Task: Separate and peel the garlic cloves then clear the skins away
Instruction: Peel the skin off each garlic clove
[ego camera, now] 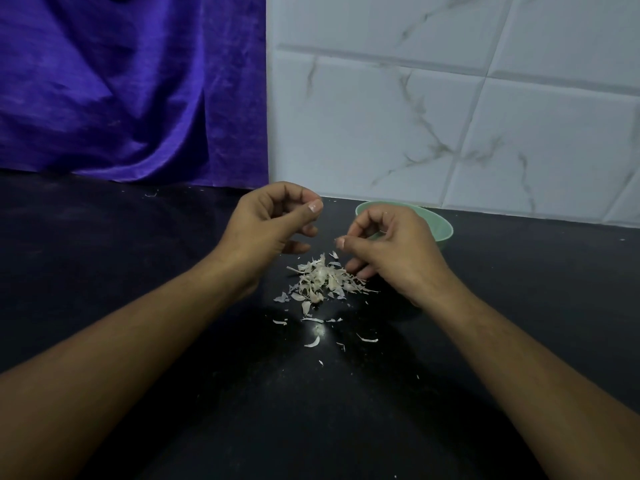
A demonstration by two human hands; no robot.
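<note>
A pile of pale garlic skins lies on the black counter between my hands. My left hand hovers above and left of the pile, its fingers curled in and the thumb pressed to the forefinger; I see nothing in it. My right hand hangs just right of the pile, thumb and forefinger pinched together, its lower fingers close to the skins. No clove shows in either hand. A green bowl stands behind my right hand, which hides its inside.
Loose skin scraps and a thin sliver lie scattered nearer to me. A purple cloth hangs at the back left. A white marbled tile wall runs along the back right of the counter.
</note>
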